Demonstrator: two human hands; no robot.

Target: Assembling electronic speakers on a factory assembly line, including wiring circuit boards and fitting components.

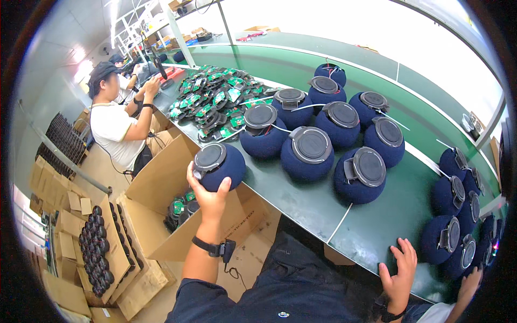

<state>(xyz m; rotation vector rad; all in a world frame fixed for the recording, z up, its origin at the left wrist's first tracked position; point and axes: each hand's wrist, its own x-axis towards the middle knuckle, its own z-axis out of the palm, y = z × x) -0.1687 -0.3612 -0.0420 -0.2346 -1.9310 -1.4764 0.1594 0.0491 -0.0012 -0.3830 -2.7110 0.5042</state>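
**Handling the Fabric-Covered Speaker Body**

While your left hand clamps the round navy speaker body from below at the near-left edge of the green workbench, keep the fingers off the dark disc on top. Support its weight over the open cardboard box. Your right hand rests flat, fingers spread, on the bench edge. The body is spherical, cloth-wrapped, with a grey-black circular cap.

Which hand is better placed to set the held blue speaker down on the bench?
Left. The left hand already grips the blue speaker at the green bench's edge; the right hand rests flat on the bench, empty.
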